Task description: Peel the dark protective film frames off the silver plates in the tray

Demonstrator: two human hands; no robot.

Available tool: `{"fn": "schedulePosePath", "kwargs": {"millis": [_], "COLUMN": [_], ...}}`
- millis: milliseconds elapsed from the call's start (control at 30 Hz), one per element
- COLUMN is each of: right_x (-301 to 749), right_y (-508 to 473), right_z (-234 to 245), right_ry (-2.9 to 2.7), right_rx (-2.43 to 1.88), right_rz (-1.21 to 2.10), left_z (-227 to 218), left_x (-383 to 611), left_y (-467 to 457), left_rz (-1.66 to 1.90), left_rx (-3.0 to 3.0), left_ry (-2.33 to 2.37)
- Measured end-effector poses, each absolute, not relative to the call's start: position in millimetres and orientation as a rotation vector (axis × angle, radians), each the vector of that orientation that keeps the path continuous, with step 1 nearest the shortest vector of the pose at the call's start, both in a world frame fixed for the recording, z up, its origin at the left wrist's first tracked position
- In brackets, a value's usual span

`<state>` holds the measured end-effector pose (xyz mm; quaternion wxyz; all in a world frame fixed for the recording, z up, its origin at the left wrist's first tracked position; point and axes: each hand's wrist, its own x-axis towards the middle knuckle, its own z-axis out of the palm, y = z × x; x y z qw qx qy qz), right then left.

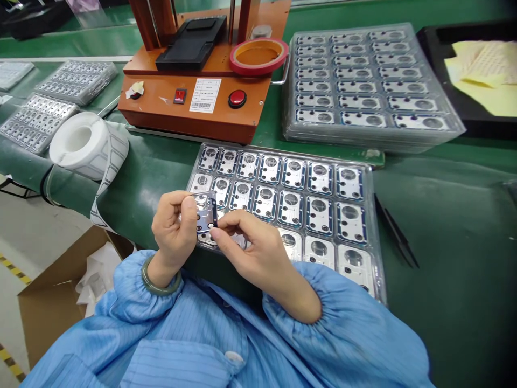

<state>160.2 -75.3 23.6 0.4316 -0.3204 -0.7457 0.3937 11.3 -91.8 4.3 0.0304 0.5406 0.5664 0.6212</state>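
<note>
Thumb and forefinger of the left hand (174, 226) close on the left edge of a small plate (205, 215), silver with a dark border, and hold it raised over the near left part of a clear tray (376, 237). The right hand (260, 245) has its thumb and forefinger set narrow at the plate's lower right corner; whether they pinch it or only touch it I cannot tell. Similar silver plates sit in rows in the tray, which lies on the green bench (452, 226) with its near edge partly behind the right forearm. Dark tweezers (396, 231) lie just beside the tray's right side. Beyond the tray stands an orange machine (161, 110) with a red round button (237, 98) on its front, and a red-rimmed tape roll (258, 70) rests on its top. Right of the machine is a stack of filled trays (351, 137). To the left, a white roll (67, 137) lets a strip of labels (107, 175) hang over the bench's edge, above an open cardboard box (44, 307). A green bangle (161, 290) circles the left wrist, just beyond the blue sleeve (131, 280).
</note>
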Motion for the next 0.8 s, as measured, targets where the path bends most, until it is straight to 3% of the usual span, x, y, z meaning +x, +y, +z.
{"fn": "schedulePosePath", "kwargs": {"millis": [233,667,800], "right_x": [160.9,166.0,169.1], "right_y": [-77.2,-76.2,-76.6], "right_z": [22.2,10.7,7.3], "right_ry": [-1.908,-2.033,-1.916], "right_rx": [-0.766,-0.653,-0.712], "right_rz": [0.862,0.295,0.339], "left_z": [6.3,5.4,7.0], "left_x": [11.6,18.7,19.8], "left_y": [-91.3,-96.1,-97.9], "left_rz": [1.921,2.01,1.943], "left_rx": [1.649,1.709,1.66], "left_ry": [1.773,1.821,1.817]}}
